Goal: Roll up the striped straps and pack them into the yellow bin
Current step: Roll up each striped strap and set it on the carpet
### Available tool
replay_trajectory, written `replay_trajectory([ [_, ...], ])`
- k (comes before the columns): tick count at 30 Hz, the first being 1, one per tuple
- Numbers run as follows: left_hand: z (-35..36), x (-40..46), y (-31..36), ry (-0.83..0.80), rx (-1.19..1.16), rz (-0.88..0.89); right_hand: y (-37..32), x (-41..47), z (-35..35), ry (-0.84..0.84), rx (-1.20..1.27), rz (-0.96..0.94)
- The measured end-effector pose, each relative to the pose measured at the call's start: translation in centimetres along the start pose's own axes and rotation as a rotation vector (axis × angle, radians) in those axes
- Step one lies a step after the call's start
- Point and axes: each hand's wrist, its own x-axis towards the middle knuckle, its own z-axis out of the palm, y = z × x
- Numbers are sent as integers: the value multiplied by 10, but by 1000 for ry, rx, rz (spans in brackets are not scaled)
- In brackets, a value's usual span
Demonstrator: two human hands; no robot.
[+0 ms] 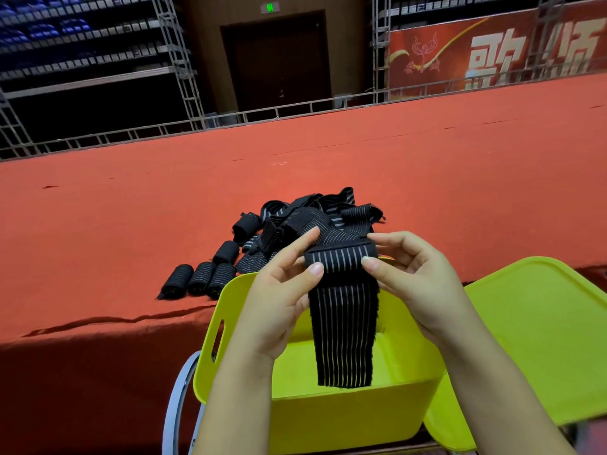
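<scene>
A black strap with thin grey stripes (345, 323) hangs over the yellow bin (328, 412), its top end folded into a small roll. My left hand (282, 290) pinches the roll's left side between thumb and fingers. My right hand (410, 274) pinches its right side. On the red stage edge lies a tangled pile of unrolled straps (315, 215). To its left sit several rolled straps (203, 277). The bin's inside looks bare where it shows.
The bin's yellow lid (542, 330) leans at the right. A round white-rimmed stool (179, 402) carries the bin. The red carpeted stage (131, 224) stretches ahead, with metal truss frames (177, 60) and a red banner (492, 54) behind.
</scene>
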Motion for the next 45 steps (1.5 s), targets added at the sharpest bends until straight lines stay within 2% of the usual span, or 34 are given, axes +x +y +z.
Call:
replay_trajectory([
  [8, -2, 1, -2, -3, 59, -28, 0, 1, -1, -19, 63, -70],
  [16, -5, 3, -5, -12, 74, -25, -4, 1, 0, -107, -25, 49],
  [27, -3, 2, -7, -41, 86, -123, 0, 8, 1, -66, -128, -163],
  [32, 0, 3, -4, -26, 37, -128, 1, 7, 2, -104, -191, -221],
  [37, 0, 5, -5, 59, 33, -97, 1, 6, 3, -154, -157, -167],
  [45, -5, 1, -6, 14, -12, -95, 0, 5, 5, -124, -105, 131],
])
